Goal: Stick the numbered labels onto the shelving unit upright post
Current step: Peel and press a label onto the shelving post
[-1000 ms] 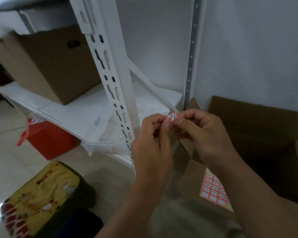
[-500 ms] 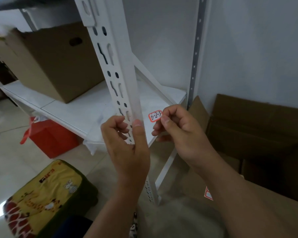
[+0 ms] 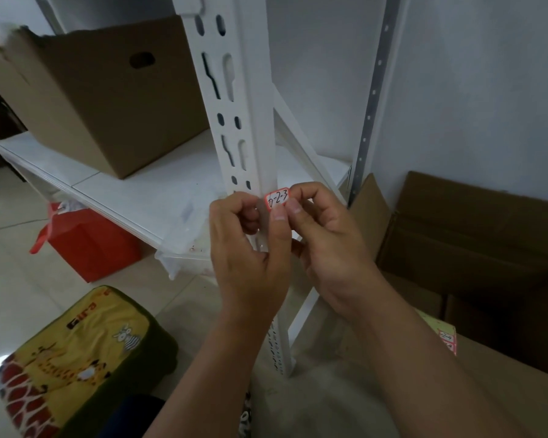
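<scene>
Against the front corner of the white post (image 3: 253,128), at the level of the lower shelf, a small red-bordered label (image 3: 277,199) with handwritten digits reading roughly "6-2-3" is held between both hands. Just below and to the right of the label, the right hand (image 3: 326,245) pinches its right edge, thumb in front and index finger curled over the top, the remaining fingers folded into the palm. Just to the left of that pinch, the left hand (image 3: 247,251) has its thumb raised upright with the tip touching the label's lower left edge, while its fingers curl round the slotted face of the post; whether the label is already stuck down on the metal I cannot tell. Left of the hands, the white shelf (image 3: 133,191) runs away from the post, and up and left of them a brown cardboard box (image 3: 102,99) with a hand hole stands on it. Below the shelf, down and left of the grip, a red bag (image 3: 89,245) sits on the tiled floor, and nearer the camera lies a yellow cushion (image 3: 76,358) printed with cartoon animals. Right of the hands, flattened cardboard (image 3: 475,241) leans by the wall, and below the right forearm the corner of a sheet of labels (image 3: 446,338) shows on another piece of cardboard. Behind the grip, up and to the right, a second perforated post (image 3: 374,90) stands against the wall.
</scene>
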A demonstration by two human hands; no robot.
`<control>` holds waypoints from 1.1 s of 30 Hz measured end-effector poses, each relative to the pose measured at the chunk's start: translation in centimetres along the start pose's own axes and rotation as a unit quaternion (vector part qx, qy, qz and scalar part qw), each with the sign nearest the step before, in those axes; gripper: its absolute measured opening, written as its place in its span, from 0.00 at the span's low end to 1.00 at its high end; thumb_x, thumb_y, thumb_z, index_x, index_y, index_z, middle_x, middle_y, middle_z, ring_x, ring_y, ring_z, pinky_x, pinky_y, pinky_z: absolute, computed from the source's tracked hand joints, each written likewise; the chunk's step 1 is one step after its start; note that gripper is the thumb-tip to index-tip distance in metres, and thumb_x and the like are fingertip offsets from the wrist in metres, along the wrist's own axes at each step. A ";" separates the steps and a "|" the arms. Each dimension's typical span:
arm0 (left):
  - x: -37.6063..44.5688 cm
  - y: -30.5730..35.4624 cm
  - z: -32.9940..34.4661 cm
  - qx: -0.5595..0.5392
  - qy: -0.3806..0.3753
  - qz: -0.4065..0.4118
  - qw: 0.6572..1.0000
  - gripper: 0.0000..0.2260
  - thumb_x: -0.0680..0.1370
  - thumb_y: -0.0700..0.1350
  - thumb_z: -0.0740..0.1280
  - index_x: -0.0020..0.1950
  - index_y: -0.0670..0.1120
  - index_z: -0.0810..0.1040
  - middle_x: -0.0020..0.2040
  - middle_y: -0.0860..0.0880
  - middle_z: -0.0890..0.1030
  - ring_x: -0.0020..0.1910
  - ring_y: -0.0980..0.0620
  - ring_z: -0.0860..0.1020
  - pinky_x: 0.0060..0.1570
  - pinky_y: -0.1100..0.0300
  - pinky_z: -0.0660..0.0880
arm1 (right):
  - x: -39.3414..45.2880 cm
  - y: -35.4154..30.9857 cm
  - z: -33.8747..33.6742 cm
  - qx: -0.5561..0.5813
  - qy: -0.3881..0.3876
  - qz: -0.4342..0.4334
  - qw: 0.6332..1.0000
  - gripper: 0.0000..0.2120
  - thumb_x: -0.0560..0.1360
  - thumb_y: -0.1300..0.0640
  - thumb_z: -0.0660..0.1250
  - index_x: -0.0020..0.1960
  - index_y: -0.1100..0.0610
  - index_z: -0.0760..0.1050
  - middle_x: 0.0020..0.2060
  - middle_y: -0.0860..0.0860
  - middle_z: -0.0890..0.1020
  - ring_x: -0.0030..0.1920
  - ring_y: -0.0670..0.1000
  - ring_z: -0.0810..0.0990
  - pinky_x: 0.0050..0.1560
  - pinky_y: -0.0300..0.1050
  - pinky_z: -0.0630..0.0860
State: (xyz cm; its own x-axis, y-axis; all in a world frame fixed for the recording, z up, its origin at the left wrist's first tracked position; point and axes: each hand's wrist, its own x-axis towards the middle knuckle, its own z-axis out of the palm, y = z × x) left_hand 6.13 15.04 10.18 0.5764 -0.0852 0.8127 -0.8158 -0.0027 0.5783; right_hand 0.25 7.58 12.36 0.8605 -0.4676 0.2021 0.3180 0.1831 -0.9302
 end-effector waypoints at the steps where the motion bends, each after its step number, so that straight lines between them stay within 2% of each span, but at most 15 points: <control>1: 0.0 -0.1 0.0 0.003 0.002 0.004 1.000 0.05 0.77 0.43 0.64 0.49 0.43 0.69 0.41 0.46 0.71 0.37 0.49 0.72 0.36 0.57 0.72 | 0.0 0.0 0.0 0.006 0.002 0.000 1.000 0.05 0.81 0.61 0.59 0.48 0.59 0.72 0.46 0.53 0.82 0.48 0.52 0.83 0.52 0.56 0.80; 7: -0.1 -0.5 0.0 0.019 0.006 0.000 1.000 0.05 0.78 0.42 0.64 0.48 0.39 0.71 0.41 0.48 0.71 0.37 0.52 0.71 0.37 0.64 0.70 | 0.3 0.4 0.1 0.014 0.013 0.004 1.000 0.05 0.81 0.62 0.59 0.48 0.58 0.72 0.46 0.53 0.83 0.47 0.52 0.83 0.48 0.51 0.79; 14: 0.0 -0.8 0.0 0.027 0.000 0.003 1.000 0.06 0.78 0.41 0.64 0.48 0.38 0.72 0.41 0.48 0.71 0.38 0.53 0.70 0.38 0.66 0.69 | 0.5 0.4 0.4 0.016 0.021 -0.002 1.000 0.05 0.80 0.63 0.59 0.48 0.61 0.72 0.43 0.52 0.82 0.43 0.49 0.83 0.42 0.42 0.78; 19: 0.1 -1.0 -0.1 0.031 0.002 0.015 0.999 0.04 0.79 0.39 0.64 0.47 0.38 0.72 0.41 0.47 0.71 0.36 0.50 0.71 0.37 0.62 0.70 | 0.6 0.5 0.6 0.009 0.036 -0.004 0.999 0.05 0.80 0.63 0.60 0.47 0.61 0.73 0.40 0.57 0.79 0.43 0.54 0.79 0.45 0.44 0.79; 23: 0.0 -1.1 0.0 0.031 0.002 0.017 0.999 0.02 0.78 0.37 0.64 0.47 0.39 0.72 0.41 0.46 0.71 0.37 0.50 0.71 0.38 0.64 0.69 | 0.6 0.4 0.7 0.002 0.043 0.001 0.999 0.06 0.80 0.63 0.60 0.46 0.60 0.74 0.35 0.52 0.78 0.40 0.51 0.78 0.42 0.42 0.78; 27: 0.0 -0.9 -0.1 0.006 0.002 0.017 1.000 0.02 0.79 0.39 0.62 0.50 0.43 0.70 0.42 0.49 0.71 0.37 0.51 0.72 0.38 0.63 0.70 | 0.5 0.2 0.8 -0.003 0.050 0.003 0.999 0.05 0.79 0.63 0.61 0.46 0.61 0.75 0.34 0.51 0.80 0.39 0.49 0.80 0.41 0.39 0.79; 30: 0.1 -0.8 -0.1 -0.014 0.009 -0.005 1.000 0.03 0.79 0.41 0.61 0.51 0.47 0.68 0.42 0.55 0.70 0.39 0.58 0.71 0.39 0.67 0.70 | 0.5 0.1 0.9 -0.009 0.050 0.005 0.999 0.05 0.79 0.63 0.61 0.47 0.62 0.75 0.30 0.46 0.79 0.34 0.45 0.78 0.41 0.39 0.80; 33: 0.2 -1.1 0.0 -0.029 0.008 -0.029 0.999 0.06 0.79 0.42 0.63 0.52 0.50 0.67 0.40 0.50 0.69 0.37 0.57 0.69 0.38 0.68 0.68 | 0.5 0.0 1.0 -0.011 0.051 0.004 0.999 0.06 0.79 0.63 0.61 0.46 0.61 0.75 0.29 0.45 0.79 0.33 0.43 0.79 0.40 0.38 0.79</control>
State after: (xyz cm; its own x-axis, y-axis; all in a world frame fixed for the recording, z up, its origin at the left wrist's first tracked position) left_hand 7.18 15.01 9.74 0.6245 -0.0696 0.7780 -0.7767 0.0502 0.6279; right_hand 1.04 8.17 12.78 0.8176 -0.5521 0.1633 0.3013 0.1687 -0.9385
